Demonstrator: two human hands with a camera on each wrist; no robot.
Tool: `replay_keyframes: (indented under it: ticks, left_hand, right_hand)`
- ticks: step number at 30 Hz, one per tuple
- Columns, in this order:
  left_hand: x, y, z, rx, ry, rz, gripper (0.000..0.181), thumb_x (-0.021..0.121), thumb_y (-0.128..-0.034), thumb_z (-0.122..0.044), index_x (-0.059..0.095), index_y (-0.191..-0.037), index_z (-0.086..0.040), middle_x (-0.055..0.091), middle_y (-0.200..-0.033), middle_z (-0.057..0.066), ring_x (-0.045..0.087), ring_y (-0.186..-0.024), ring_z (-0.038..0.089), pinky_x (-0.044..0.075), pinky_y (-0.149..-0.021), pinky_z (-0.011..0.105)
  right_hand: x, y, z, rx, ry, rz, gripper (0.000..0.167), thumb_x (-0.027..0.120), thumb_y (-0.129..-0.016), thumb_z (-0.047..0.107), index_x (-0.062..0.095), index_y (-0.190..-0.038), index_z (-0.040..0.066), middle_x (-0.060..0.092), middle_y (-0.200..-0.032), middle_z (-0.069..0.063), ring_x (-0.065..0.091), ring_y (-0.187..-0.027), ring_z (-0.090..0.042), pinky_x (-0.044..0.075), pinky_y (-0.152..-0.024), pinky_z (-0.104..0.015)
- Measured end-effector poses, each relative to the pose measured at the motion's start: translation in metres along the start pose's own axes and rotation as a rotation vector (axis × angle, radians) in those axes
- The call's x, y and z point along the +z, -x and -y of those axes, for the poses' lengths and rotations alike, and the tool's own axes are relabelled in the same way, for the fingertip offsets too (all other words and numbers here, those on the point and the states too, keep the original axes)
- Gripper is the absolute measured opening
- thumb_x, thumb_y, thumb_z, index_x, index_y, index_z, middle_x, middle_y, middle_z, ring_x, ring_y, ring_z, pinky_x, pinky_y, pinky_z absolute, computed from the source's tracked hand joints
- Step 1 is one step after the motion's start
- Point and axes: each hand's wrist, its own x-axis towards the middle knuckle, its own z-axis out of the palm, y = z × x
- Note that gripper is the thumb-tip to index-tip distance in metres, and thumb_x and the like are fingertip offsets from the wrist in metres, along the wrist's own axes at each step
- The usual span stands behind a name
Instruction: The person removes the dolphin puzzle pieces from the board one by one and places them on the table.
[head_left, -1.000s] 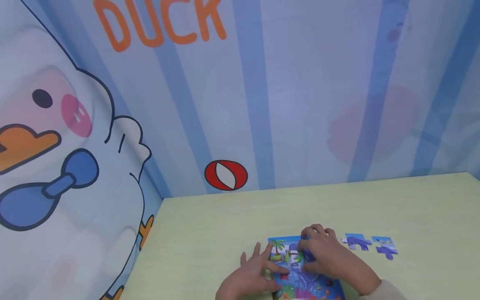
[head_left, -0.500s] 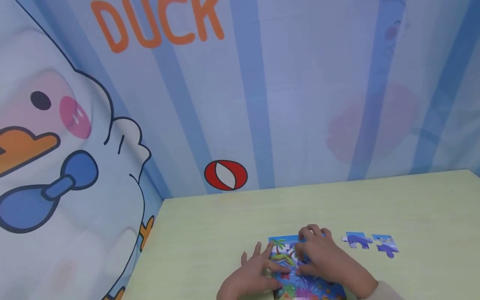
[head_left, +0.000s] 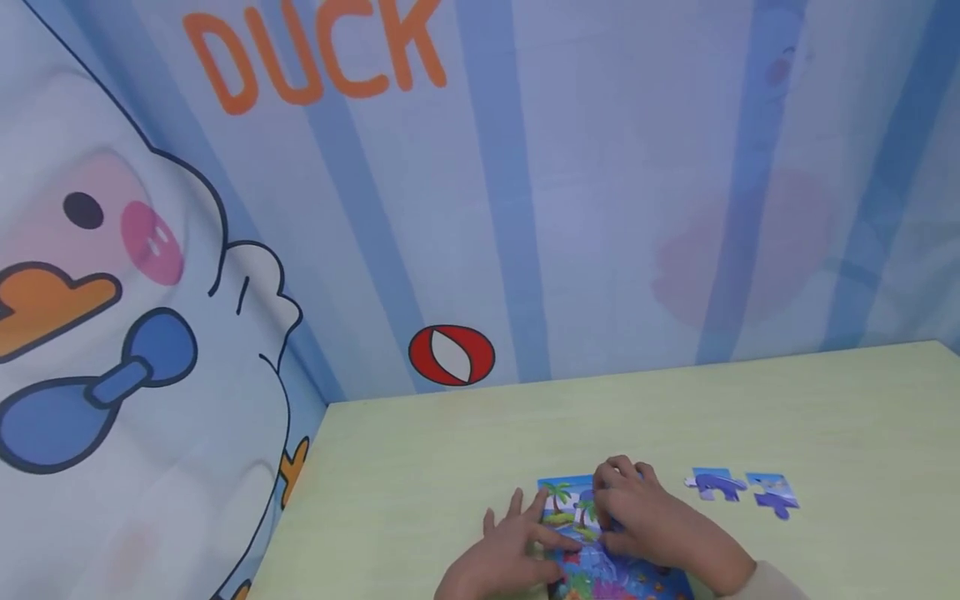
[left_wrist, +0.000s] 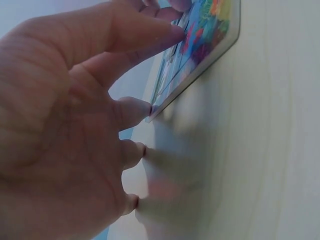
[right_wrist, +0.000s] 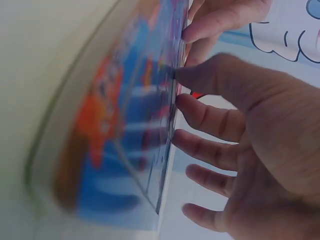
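A jigsaw puzzle (head_left: 600, 575) with a bright sea and palm-tree picture lies in its flat tray near the table's front edge. At its left side my left hand (head_left: 506, 546) has its fingers spread; thumb and index finger touch the picture, and other fingertips rest at the edge and on the table. Over the upper right part, my right hand (head_left: 645, 517) has curled fingers, with thumb and fingertips pinching at a puzzle piece (right_wrist: 173, 95) on the surface. The hand hides most of that piece. In the left wrist view, the tray edge (left_wrist: 195, 75) shows beside the fingers.
Two loose puzzle pieces, a purple-and-blue one (head_left: 715, 484) and another with a pale top (head_left: 774, 495), lie right of the right hand. The pale table (head_left: 420, 467) meets a striped cloth backdrop (head_left: 600, 208) behind and a duck-print cloth (head_left: 150, 375) at left.
The right hand has shifted slightly left over the puzzle, and the palm-island part beside its fingertips looks different from before. The left hand has stayed nearly still.
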Motion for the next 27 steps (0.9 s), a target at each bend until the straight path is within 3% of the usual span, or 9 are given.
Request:
replay_keyframes:
  ticks: [3, 6, 11, 16, 23, 27]
  left_hand:
    - [-0.004, 0.010, -0.017, -0.024, -0.010, -0.005, 0.030, 0.074, -0.0878, -0.028, 0.077, -0.115, -0.039, 0.025, -0.166, 0.007, -0.002, -0.152, 0.045, -0.007, -0.107, 0.077]
    - [-0.005, 0.013, -0.021, -0.019, -0.006, -0.005, 0.030, 0.073, -0.0888, -0.027, 0.077, -0.116, -0.039, 0.025, -0.166, 0.007, -0.002, -0.152, 0.045, -0.006, -0.108, 0.077]
    - [-0.005, 0.013, -0.014, 0.021, -0.002, -0.005, 0.028, 0.071, -0.0910, -0.032, 0.075, -0.116, -0.044, 0.023, -0.166, 0.008, -0.003, -0.151, 0.047, -0.007, -0.106, 0.078]
    - [-0.003, 0.007, -0.006, 0.028, -0.007, -0.011, 0.028, 0.072, -0.0900, -0.031, 0.076, -0.116, -0.041, 0.023, -0.166, 0.008, -0.004, -0.151, 0.047, -0.009, -0.106, 0.078]
    - [0.004, -0.008, 0.020, 0.029, 0.028, -0.005, 0.029, 0.073, -0.0870, -0.035, 0.074, -0.110, -0.052, 0.022, -0.167, 0.002, -0.007, -0.152, 0.044, -0.013, -0.105, 0.077]
    - [0.007, -0.012, 0.029, 0.051, 0.028, -0.003, 0.028, 0.073, -0.0873, -0.038, 0.072, -0.110, -0.055, 0.020, -0.167, 0.001, -0.008, -0.151, 0.044, -0.014, -0.103, 0.078]
  right_hand:
    - [-0.003, 0.002, -0.002, -0.009, 0.007, 0.030, 0.028, 0.076, -0.083, 0.011, 0.055, -0.070, 0.025, 0.049, -0.104, 0.006, 0.041, -0.106, -0.027, 0.034, -0.079, -0.052]
    - [-0.006, 0.006, -0.005, -0.002, -0.001, 0.049, 0.027, 0.077, -0.081, 0.011, 0.056, -0.071, 0.026, 0.050, -0.107, 0.005, 0.042, -0.110, -0.029, 0.035, -0.079, -0.054]
    - [-0.010, 0.014, -0.013, -0.025, -0.036, 0.023, 0.022, 0.080, -0.085, 0.016, 0.065, -0.076, 0.029, 0.054, -0.114, 0.001, 0.043, -0.114, -0.035, 0.038, -0.078, -0.056]
    - [-0.012, 0.016, -0.016, -0.087, 0.005, -0.045, 0.025, 0.081, -0.086, 0.014, 0.070, -0.076, 0.034, 0.058, -0.113, 0.002, 0.047, -0.111, -0.031, 0.042, -0.079, -0.055]
    - [-0.012, 0.015, -0.017, -0.049, -0.030, -0.008, 0.015, 0.084, -0.083, 0.026, 0.071, -0.079, 0.033, 0.053, -0.109, 0.007, 0.045, -0.104, -0.025, 0.040, -0.076, -0.049]
    - [-0.010, 0.013, -0.016, -0.060, -0.056, 0.009, 0.017, 0.084, -0.084, 0.024, 0.072, -0.078, 0.033, 0.051, -0.102, 0.013, 0.042, -0.096, -0.016, 0.037, -0.073, -0.042]
